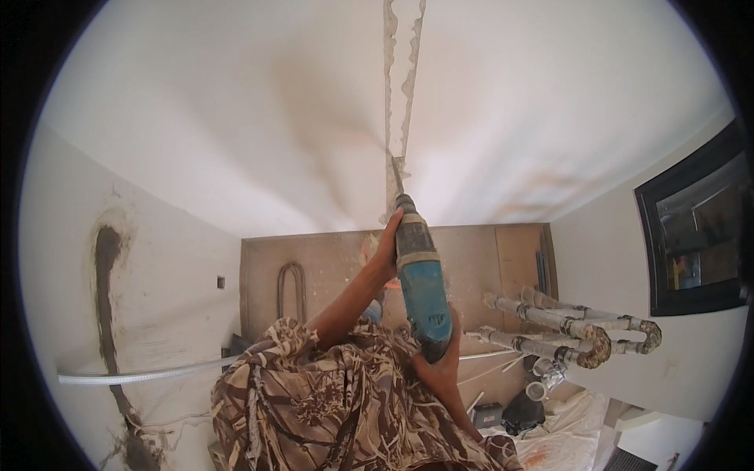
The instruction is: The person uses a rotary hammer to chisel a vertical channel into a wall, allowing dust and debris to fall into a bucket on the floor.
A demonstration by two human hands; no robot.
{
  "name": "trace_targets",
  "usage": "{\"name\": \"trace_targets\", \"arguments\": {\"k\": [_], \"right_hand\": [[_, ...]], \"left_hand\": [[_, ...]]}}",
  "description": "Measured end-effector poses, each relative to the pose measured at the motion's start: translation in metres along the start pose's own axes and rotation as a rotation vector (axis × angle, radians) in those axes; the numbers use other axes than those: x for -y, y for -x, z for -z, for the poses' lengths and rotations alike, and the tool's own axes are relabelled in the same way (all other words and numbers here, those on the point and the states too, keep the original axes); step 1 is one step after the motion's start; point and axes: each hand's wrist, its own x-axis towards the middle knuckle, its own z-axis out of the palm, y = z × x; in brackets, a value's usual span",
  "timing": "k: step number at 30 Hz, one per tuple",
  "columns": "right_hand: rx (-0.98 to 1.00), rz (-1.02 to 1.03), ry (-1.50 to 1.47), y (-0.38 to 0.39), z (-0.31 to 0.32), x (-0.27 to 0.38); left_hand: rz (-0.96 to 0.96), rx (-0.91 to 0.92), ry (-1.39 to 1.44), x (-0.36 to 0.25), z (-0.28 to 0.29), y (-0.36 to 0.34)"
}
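A teal and black rotary hammer (424, 290) points away from me at the white wall (487, 102). Its narrow chisel bit (397, 174) meets the wall at the lower end of a rough chased groove (402, 78), which runs up out of the picture. My left hand (386, 250) is closed around the tool's front body, just behind the chuck. At the rear, my right hand (446, 357) wraps the handle end; the tool's body hides part of its fingers.
Foil-wrapped pipes (565, 322) jut out at the right, below a black-framed window (695, 228). A looped dark cable or hose (291, 290) lies on the brown floor (330, 259). A pale corrugated conduit (149, 377) reaches in at the left. Plastic sheeting (561, 424) lies at the lower right.
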Motion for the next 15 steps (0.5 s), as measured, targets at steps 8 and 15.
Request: {"name": "trace_targets", "arguments": {"k": [8, 15], "right_hand": [[-0.082, -0.068, -0.073, 0.017, 0.010, 0.000], [-0.122, -0.108, -0.042, -0.001, 0.005, -0.021]], "left_hand": [[0.069, -0.067, -0.014, 0.006, -0.012, 0.019], [0.062, -0.089, 0.005, 0.001, -0.005, -0.003]]}}
